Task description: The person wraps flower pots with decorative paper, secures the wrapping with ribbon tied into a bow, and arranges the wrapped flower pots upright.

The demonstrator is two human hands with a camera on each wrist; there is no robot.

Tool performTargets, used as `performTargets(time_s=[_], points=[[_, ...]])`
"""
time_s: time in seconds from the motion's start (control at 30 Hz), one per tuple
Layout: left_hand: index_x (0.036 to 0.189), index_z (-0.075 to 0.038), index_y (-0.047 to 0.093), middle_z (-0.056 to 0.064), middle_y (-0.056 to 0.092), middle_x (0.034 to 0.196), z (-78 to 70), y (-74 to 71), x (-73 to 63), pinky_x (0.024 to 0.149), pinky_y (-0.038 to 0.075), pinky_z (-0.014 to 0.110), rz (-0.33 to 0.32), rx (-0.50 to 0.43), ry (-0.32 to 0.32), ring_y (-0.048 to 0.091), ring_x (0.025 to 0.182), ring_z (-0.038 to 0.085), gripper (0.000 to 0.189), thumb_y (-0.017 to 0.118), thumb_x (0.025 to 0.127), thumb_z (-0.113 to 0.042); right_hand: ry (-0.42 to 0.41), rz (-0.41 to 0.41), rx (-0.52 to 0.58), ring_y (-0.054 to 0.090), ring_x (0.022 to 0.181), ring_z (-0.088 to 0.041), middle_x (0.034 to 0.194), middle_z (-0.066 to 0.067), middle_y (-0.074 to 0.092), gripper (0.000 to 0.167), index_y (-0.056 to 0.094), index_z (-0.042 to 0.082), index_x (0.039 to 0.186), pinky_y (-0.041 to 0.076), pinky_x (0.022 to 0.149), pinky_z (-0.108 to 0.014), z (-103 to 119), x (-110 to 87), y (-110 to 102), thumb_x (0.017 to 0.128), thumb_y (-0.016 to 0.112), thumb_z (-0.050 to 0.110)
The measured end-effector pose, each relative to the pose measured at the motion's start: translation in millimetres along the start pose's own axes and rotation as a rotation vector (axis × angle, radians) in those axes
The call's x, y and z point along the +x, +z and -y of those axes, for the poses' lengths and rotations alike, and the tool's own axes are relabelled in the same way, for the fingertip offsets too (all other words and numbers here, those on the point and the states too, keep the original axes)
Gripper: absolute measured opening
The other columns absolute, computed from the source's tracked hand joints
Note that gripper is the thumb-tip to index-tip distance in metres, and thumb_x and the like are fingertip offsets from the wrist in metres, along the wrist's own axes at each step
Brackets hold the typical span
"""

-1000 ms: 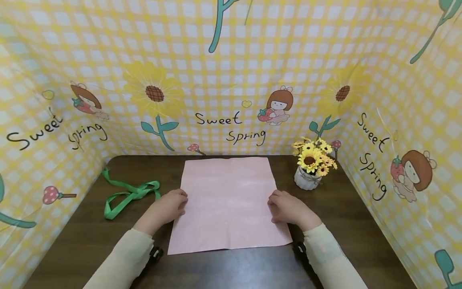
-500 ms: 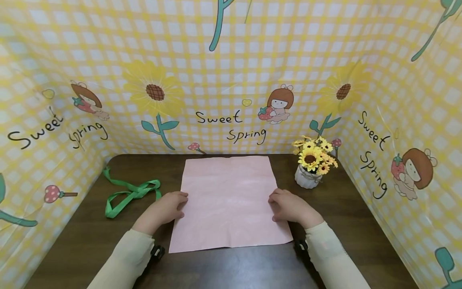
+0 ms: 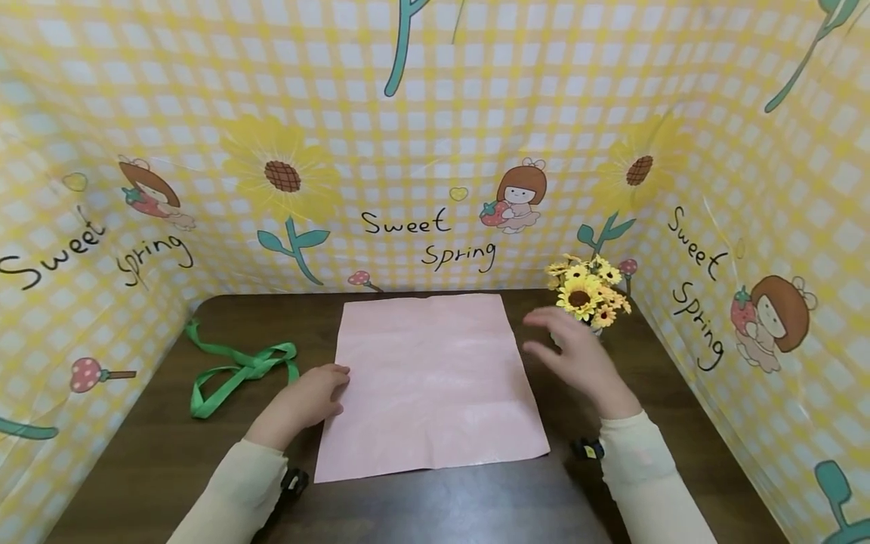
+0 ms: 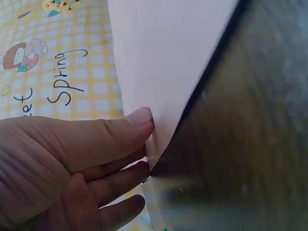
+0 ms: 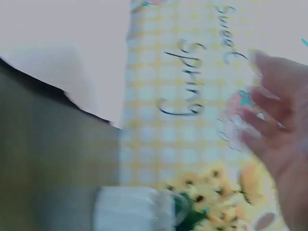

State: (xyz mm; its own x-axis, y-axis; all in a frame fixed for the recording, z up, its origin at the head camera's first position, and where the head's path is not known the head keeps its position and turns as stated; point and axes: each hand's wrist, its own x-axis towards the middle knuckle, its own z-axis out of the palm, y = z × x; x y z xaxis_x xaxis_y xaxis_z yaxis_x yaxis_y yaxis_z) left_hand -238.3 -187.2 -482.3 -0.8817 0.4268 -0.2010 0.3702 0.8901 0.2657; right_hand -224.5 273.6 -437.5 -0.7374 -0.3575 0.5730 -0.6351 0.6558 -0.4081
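Note:
A square pink sheet of paper (image 3: 435,378) with faint creases lies flat on the dark wooden table (image 3: 381,514). At its left edge my left hand (image 3: 299,404) rests with loosely bent fingers. The left wrist view has the left thumb (image 4: 110,139) right at the border of the paper. Off the sheet's right side, my right hand (image 3: 578,355) is raised, thumb and fingers spread with nothing between them. It partly covers the white pot of yellow artificial flowers (image 3: 581,295) in the head view. Blurred in the right wrist view, the same hand (image 5: 284,106) appears apart from the paper.
A green ribbon (image 3: 251,366) lies loosely looped on the table, left of the paper. Behind and on both sides rises a yellow checked cloth (image 3: 435,136) printed with flowers and words. The flower pot (image 5: 130,209) stands at the back right.
My right hand has left the paper's right edge, rising and moving right toward the flower pot, its fingers spreading. The left hand and the paper stay put; the head view shifts slightly.

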Motion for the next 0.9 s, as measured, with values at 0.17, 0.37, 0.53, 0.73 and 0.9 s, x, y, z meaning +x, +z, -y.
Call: performTargets(time_s=[0.17, 0.37, 0.53, 0.73, 0.9], points=[[0.130, 0.007, 0.065, 0.021, 0.057, 0.145, -1.9, -1.4, -2.7, 0.111, 0.042, 0.056, -0.011, 0.001, 0.015, 0.050, 0.136, 0.043, 0.048, 0.079, 0.088, -0.009, -0.129, -0.490, 0.004, 0.060, 0.117, -0.038, 0.121, -0.021, 0.068, 0.037, 0.071, -0.003, 0.116, 0.041, 0.111, -0.029, -6.4, 1.7, -34.8, 0.084, 0.082, 0.014], [0.130, 0.006, 0.065, 0.021, 0.057, 0.145, -0.8, 0.6, -1.4, 0.111, 0.042, 0.056, -0.010, 0.006, 0.010, 0.050, 0.136, 0.042, 0.047, 0.079, 0.088, -0.009, 0.366, -0.532, 0.132, 0.045, 0.137, -0.030, 0.146, -0.018, 0.050, 0.059, 0.050, 0.001, 0.145, 0.032, 0.119, -0.032, -34.2, -14.2, -60.6, 0.091, 0.071, 0.001], [0.130, 0.006, 0.065, 0.021, 0.057, 0.145, 0.7, 0.2, -2.4, 0.112, 0.041, 0.056, -0.007, 0.010, 0.002, 0.050, 0.137, 0.042, 0.047, 0.079, 0.088, -0.009, 0.777, -0.154, 0.222, 0.019, 0.152, -0.047, 0.166, -0.029, 0.015, 0.088, 0.006, 0.000, 0.163, 0.022, 0.122, -0.060, -65.4, -30.3, -55.3, 0.094, 0.060, 0.005], [0.132, 0.004, 0.065, 0.018, 0.057, 0.146, -0.1, 2.5, -0.7, 0.113, 0.041, 0.055, 0.000, -0.003, -0.021, 0.049, 0.138, 0.041, 0.048, 0.079, 0.089, -0.011, 0.901, 0.207, 0.212, 0.009, 0.151, -0.054, 0.165, -0.035, 0.003, 0.115, -0.008, -0.004, 0.160, 0.019, 0.118, -0.068, -79.6, -35.2, -30.3, 0.090, 0.078, 0.027], [0.131, 0.005, 0.065, 0.019, 0.057, 0.146, -0.4, -0.8, -1.4, 0.112, 0.041, 0.055, 0.004, -0.001, -0.013, 0.049, 0.138, 0.041, 0.048, 0.079, 0.088, -0.010, 0.845, 0.036, 0.310, 0.022, 0.151, -0.046, 0.164, -0.028, 0.022, 0.111, 0.007, 0.004, 0.163, 0.022, 0.120, -0.063, -80.7, -33.5, -7.3, 0.085, 0.084, 0.020]])
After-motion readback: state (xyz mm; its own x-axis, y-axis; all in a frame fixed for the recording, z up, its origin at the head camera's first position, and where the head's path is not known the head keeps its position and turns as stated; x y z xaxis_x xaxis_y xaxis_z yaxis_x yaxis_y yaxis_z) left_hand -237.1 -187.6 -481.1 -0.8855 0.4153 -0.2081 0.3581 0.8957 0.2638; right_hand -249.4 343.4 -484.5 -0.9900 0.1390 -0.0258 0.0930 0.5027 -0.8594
